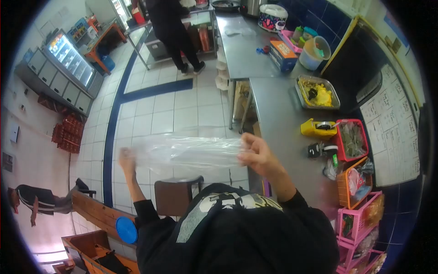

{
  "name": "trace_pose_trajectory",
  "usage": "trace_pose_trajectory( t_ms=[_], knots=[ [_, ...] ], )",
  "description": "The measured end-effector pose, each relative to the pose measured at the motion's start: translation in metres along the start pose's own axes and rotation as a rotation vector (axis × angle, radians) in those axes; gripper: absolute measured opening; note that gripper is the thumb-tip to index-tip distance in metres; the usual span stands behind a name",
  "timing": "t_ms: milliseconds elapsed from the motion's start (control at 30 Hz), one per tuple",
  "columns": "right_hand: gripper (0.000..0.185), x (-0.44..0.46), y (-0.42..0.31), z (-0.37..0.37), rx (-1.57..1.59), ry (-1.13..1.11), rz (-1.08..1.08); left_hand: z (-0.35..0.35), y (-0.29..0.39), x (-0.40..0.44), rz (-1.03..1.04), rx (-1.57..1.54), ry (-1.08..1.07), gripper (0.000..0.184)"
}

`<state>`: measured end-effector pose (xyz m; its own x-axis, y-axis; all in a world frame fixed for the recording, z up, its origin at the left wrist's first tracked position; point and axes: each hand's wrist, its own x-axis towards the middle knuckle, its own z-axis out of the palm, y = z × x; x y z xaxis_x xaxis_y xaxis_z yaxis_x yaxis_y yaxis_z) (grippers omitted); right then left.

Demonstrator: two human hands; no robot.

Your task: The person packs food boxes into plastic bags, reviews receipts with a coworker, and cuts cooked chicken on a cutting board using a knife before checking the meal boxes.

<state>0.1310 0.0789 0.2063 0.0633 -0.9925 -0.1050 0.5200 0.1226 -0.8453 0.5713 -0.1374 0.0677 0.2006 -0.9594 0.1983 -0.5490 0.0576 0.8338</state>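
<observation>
A long clear plastic bag (189,153) is stretched sideways in front of my chest, over the tiled floor. At its right end, my right hand (256,156) pinches the plastic between thumb and fingers. My left hand (127,159) grips the other end; its fingers are somewhat blurred. Light glints along the creases of the bag, and the floor tiles show through it. Below the bag is a brown chair seat (173,197).
To my right runs a steel counter (283,137) with a tray of yellow food (318,92), a yellow tape dispenser (318,128), a red basket (352,139) and pink crates (360,219). Another person (169,32) stands at the back. A wooden bench (98,211) is at lower left.
</observation>
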Motion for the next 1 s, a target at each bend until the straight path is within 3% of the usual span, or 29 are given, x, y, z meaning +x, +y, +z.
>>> trace_pose_trajectory(
  t_ms=[67, 133, 200, 233, 267, 300, 333, 367, 400, 467, 533, 567, 600, 667, 700, 733, 767, 800, 833, 867, 900, 967, 1000],
  knots=[
    [0.030, 0.013, -0.018, -0.014, -0.265, 0.036, -0.182, 0.001, 0.044, -0.019, -0.153, -0.093, -0.787, 0.084],
    [0.031, 0.032, -0.006, -0.005, -0.341, -0.028, -0.190, 0.019, 0.094, -0.033, 0.076, -0.010, -0.890, 0.097],
    [0.034, 0.058, 0.017, 0.008, -0.469, -0.194, -0.062, 0.063, 0.157, -0.048, 0.543, -0.198, -0.794, 0.098],
    [0.034, 0.068, 0.024, 0.014, -0.470, -0.198, -0.059, 0.090, 0.183, -0.065, 0.624, -0.228, -0.859, 0.083],
    [0.035, 0.078, 0.029, 0.020, -0.591, -0.242, -0.218, 0.107, 0.200, -0.073, 0.707, -0.256, -0.923, 0.069],
    [0.037, 0.089, 0.032, 0.022, -0.712, -0.283, -0.383, 0.119, 0.196, -0.062, 0.711, -0.255, -0.919, 0.069],
    [0.043, 0.099, 0.027, 0.002, -0.830, -0.253, -0.221, 0.138, 0.183, -0.052, 0.697, 0.041, -0.951, 0.049],
    [0.042, 0.110, 0.025, -0.025, -1.296, -0.028, -0.218, 0.155, 0.174, -0.041, 0.675, 0.336, -0.973, 0.030],
    [0.041, 0.121, 0.021, -0.048, -1.745, 0.226, -0.200, 0.158, 0.163, -0.019, 0.796, 0.241, -0.677, 0.019],
    [0.038, 0.149, 0.004, -0.069, -1.943, 0.643, -0.004, 0.140, 0.171, 0.005, 0.904, 0.140, -0.203, 0.009],
    [0.034, 0.146, -0.041, -0.038, -1.740, 0.909, -0.659, 0.080, 0.220, 0.003, 0.979, 0.222, 0.128, 0.008],
    [0.034, 0.145, -0.047, -0.034, -1.736, 0.924, -0.665, 0.054, 0.224, -0.004, 1.047, 0.317, 0.271, 0.008],
    [0.036, 0.138, -0.043, -0.029, -1.613, 0.807, -1.130, 0.067, 0.220, 0.007, 1.058, 0.315, 0.265, 0.008],
    [0.036, 0.135, 0.010, -0.051, -1.762, 0.519, -1.141, 0.109, 0.170, 0.004, 0.743, -0.498, 0.288, 0.007],
    [0.035, 0.159, 0.066, -0.092, -2.017, 0.368, -0.728, 0.129, 0.122, 0.004, 0.504, 0.191, 0.082, 0.008],
    [0.033, 0.154, 0.125, -0.129, -1.832, 0.076, 0.099, 0.158, 0.019, 0.004, 0.565, 0.573, -0.143, 0.009],
    [0.033, 0.147, 0.139, -0.136, -1.840, 0.099, 0.083, 0.167, -0.004, -0.022, 0.583, 0.450, -0.122, 0.007],
    [0.029, 0.138, 0.150, -0.141, -0.922, 0.098, 0.277, 0.170, -0.031, -0.039, 0.459, 0.306, -0.183, 0.011],
    [0.028, 0.132, 0.156, -0.148, 0.016, 0.079, 0.416, 0.162, -0.054, -0.054, 0.344, 0.389, -0.340, 0.012],
    [0.028, 0.134, 0.155, -0.160, 0.025, 0.086, 0.424, 0.156, -0.068, -0.059, 0.226, 0.478, -0.497, 0.014],
    [0.028, 0.138, 0.155, -0.172, 0.214, 0.010, 0.398, 0.155, -0.052, -0.058, 0.219, 0.489, -0.511, 0.014],
    [0.029, 0.152, 0.148, -0.201, 0.587, -0.140, 0.329, 0.151, -0.017, -0.056, -0.826, -0.670, -0.995, 0.014],
    [0.029, 0.167, 0.138, -0.218, 0.761, -0.219, 0.275, 0.155, -0.009, -0.046, -0.822, -0.666, -0.999, 0.014]
  ],
)
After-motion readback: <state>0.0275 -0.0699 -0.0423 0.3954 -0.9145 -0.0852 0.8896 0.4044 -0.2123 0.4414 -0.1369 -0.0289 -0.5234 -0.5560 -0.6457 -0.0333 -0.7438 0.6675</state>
